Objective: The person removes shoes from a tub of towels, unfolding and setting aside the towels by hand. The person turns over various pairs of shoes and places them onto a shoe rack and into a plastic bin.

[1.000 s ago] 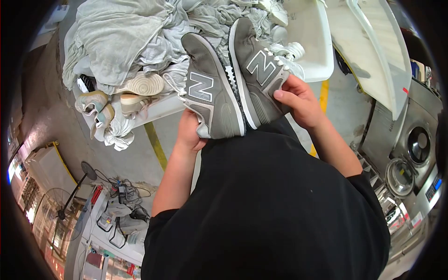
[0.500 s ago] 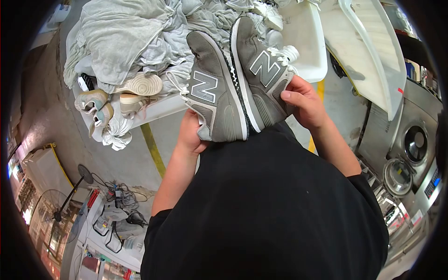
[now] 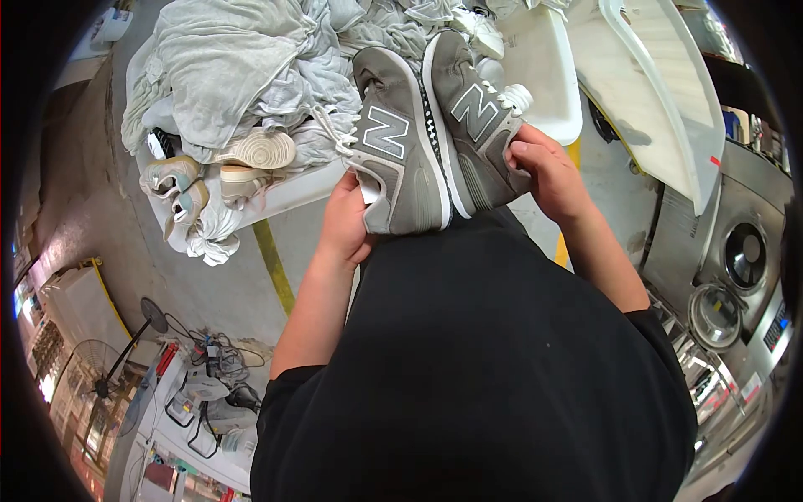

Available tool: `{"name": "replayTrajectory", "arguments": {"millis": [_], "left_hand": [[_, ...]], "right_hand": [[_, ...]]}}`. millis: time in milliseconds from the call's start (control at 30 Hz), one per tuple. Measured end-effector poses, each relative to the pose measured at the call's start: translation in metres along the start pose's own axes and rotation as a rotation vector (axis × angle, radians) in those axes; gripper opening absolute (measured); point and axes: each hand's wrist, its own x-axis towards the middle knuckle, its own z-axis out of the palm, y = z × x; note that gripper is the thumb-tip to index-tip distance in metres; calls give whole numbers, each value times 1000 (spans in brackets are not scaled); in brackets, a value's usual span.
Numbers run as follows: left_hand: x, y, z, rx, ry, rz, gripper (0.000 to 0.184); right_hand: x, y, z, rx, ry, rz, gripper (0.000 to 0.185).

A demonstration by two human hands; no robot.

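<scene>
Left hand (image 3: 344, 222): gripped the left grey shoe (image 3: 406, 176) by its heel collar.
Right hand (image 3: 554, 176): grasped the right grey shoe (image 3: 465, 144) at the heel, thumb near the collar.
Grey shoes: held between both hands, soles facing (toes toward the pale cloths (image 3: 230, 58)).

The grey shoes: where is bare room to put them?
Bare floor shows between the white tub and cables, beside a yellow stripe. White plastic right of the cloths also looks bare. Cloths and pale shoes crowd the tub.
</scene>
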Motion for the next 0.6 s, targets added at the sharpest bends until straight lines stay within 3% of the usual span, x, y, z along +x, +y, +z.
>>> {"name": "replayTrajectory", "arguments": {"millis": [400,500,600], "left_hand": [[-7,13,7,185,-81,61,37],[-12,17,11,237,-203,29,41],[-29,21,34,202,-167,27,38]], "right_hand": [[-3,-19,33,-101,26,-93,24],[0,-4,33,-314,-8,-60,25],[-9,-16,43,-478,18,-49,29]]}}
